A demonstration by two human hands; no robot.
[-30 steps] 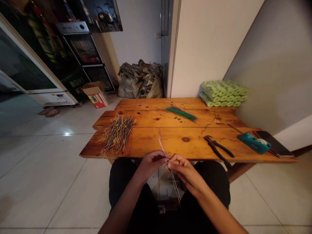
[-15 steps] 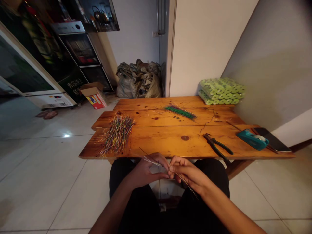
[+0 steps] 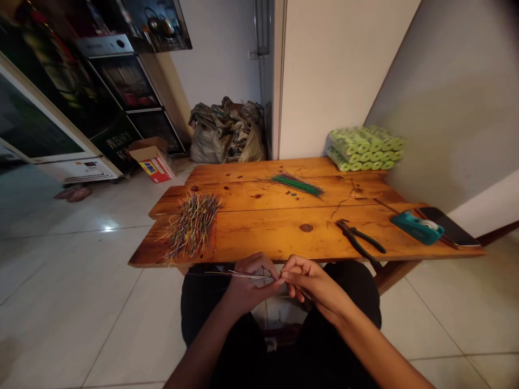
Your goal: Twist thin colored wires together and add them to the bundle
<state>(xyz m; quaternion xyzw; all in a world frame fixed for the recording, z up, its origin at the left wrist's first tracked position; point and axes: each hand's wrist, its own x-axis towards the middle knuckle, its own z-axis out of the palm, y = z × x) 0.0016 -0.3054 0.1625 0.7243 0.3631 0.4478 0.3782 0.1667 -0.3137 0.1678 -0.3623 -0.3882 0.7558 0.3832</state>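
Note:
Over my lap, at the table's front edge, my left hand (image 3: 253, 281) and my right hand (image 3: 308, 283) meet fingertip to fingertip. Both pinch a few thin wires (image 3: 239, 275), whose pale ends stick out leftward across my left hand. Where the wires run under my right palm is mostly hidden. A loose heap of many-coloured wires (image 3: 193, 224) lies on the table's left end. Farther back rests a bundle of green wires (image 3: 298, 185). Pliers (image 3: 359, 240) with dark handles lie to the right, jaws toward the back left.
The wooden table (image 3: 259, 232) spans the space before my knees. On its right are a teal tape dispenser (image 3: 417, 227) and a dark phone (image 3: 450, 227); green-wrapped paper rolls (image 3: 365, 148) stand at the back. Sacks (image 3: 227, 132) and a cardboard box (image 3: 156, 159) sit on the floor beyond.
The wires have swung from a slant to nearly level, pointing left. My left thumb has come up to join its fingers at the pinch. The view has shifted slightly.

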